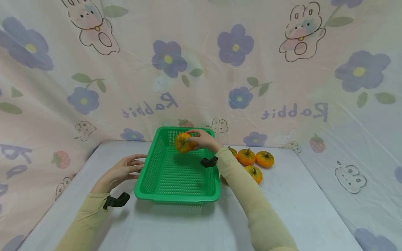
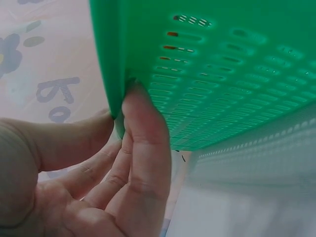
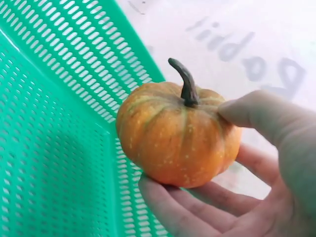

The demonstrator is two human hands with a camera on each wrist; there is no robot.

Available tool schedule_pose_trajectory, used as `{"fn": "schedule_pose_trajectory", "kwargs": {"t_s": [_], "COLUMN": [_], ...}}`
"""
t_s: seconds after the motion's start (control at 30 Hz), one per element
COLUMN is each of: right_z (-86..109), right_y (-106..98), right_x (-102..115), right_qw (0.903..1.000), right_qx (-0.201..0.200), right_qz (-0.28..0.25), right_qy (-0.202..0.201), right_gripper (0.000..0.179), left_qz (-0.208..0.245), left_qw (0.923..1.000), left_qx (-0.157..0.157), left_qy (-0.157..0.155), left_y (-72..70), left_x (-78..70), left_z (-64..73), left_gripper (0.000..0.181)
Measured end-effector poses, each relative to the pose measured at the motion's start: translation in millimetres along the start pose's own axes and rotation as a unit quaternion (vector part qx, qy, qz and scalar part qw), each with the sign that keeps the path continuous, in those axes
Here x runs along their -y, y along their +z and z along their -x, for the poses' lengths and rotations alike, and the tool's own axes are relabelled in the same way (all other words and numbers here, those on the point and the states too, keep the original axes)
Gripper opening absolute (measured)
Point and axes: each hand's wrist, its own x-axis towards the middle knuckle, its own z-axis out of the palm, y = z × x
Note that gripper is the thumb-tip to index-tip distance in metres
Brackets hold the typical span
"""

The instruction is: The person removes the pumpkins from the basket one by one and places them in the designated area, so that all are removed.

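Observation:
A green plastic basket [image 1: 176, 198] with slotted walls stands on the table, its inside bare in the head view. Over its back part my right hand [image 1: 205, 140] holds a small orange pumpkin [image 3: 177, 133], thumb on top near the dark stem and fingers beneath. Light shows between this pumpkin and the basket floor. At the basket's left side my left hand [image 1: 122, 170] pinches the rim between thumb and index finger, as the left wrist view shows; the other fingers [image 2: 106, 182] lie bent below.
Right of the basket sit several more small pumpkins [image 1: 265, 159], partly hidden behind my right forearm. The table [image 1: 176, 230] has a white cover. A printed cloth [image 1: 201, 87] hangs close behind and at both sides.

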Motion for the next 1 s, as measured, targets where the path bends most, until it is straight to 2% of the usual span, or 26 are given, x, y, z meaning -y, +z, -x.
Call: {"fn": "schedule_pose_trajectory", "kwargs": {"t_s": [0.33, 0.63, 1.0], "right_z": [53.3, 103.3, 161.3], "right_y": [-43.4, -73.7, -108.0], "right_x": [-0.1, -2.9, -18.9], "right_qw": [0.9987, 0.9944, 0.9898], "right_qx": [-0.031, -0.061, -0.121], "right_qz": [-0.030, -0.071, -0.066], "right_qy": [-0.028, -0.048, -0.036], "right_gripper": [0.046, 0.046, 0.056], "left_qz": [-0.010, -0.026, -0.016], "left_qw": [0.9999, 0.9997, 0.9999], "left_qx": [0.001, -0.003, -0.004], "left_qy": [-0.001, 0.001, -0.001], "left_y": [1.7, -0.3, 1.7], "left_x": [-2.7, -3.0, -2.8], "left_z": [-1.6, 3.0, 0.8], "left_gripper": [0.060, 0.061, 0.060]}}
